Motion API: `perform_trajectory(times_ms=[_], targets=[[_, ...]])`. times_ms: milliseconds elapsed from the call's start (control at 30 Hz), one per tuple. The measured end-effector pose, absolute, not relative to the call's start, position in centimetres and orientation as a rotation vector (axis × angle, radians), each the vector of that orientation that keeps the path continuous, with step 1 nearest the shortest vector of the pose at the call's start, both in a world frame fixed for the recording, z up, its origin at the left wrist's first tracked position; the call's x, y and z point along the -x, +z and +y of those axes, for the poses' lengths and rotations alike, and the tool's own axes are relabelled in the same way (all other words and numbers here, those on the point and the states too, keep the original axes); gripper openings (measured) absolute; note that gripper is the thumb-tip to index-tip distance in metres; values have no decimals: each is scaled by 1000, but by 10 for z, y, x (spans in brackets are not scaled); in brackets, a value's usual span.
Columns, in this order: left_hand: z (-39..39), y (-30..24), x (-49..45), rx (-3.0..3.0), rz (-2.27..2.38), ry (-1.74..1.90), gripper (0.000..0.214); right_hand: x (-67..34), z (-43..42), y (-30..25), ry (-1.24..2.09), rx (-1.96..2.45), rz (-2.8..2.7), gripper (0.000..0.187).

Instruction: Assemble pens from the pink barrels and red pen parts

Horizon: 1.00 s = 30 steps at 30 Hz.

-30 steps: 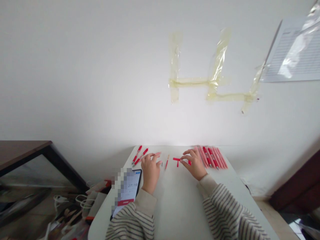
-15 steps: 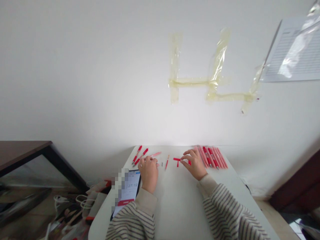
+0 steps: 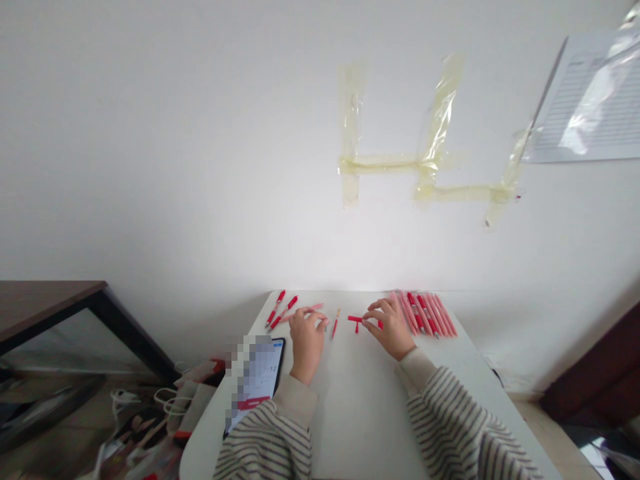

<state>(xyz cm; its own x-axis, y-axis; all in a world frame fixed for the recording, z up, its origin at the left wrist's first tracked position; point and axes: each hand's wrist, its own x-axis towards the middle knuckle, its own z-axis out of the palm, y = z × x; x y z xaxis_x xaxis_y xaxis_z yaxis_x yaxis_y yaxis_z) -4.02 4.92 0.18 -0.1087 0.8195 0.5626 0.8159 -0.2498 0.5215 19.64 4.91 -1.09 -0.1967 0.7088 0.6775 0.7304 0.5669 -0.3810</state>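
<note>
My left hand (image 3: 307,343) hovers over the left part of the table, thumb and forefinger pinched on a small silver-grey piece (image 3: 327,327). Partly behind those fingers lies a pink translucent pen barrel (image 3: 316,307). My right hand (image 3: 393,333) pinches the right end of a short red tube (image 3: 354,319), which looks like a pen grip. Just below that tube is a small red part (image 3: 357,328). Between both hands rests a pen refill (image 3: 335,325), red with an orange-yellow end. Another red part (image 3: 381,325) is mostly hidden by my right fingers.
Two red pens (image 3: 283,313) lie at the table's back left. Pink barrels and red pens (image 3: 425,315) form a row at the back right. A phone (image 3: 263,377) lies by my left forearm. Cables and bags (image 3: 170,407) crowd the floor left of the white table (image 3: 360,427).
My left hand has moved right, from the pink barrel to the small silver-grey piece, and its thumb and forefinger now meet there. My right hand and the red tube have hardly moved.
</note>
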Motion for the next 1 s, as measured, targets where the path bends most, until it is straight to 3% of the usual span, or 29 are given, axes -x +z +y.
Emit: perform_trajectory(times_ms=[233,1000], targets=[[53,-3,26,-1959,1625,1568,11,-195,49,-11,-18,1155,-1920,10],[53,-9,20,-1935,1605,1524,17,-191,45,-8,18,1119,-1923,8]])
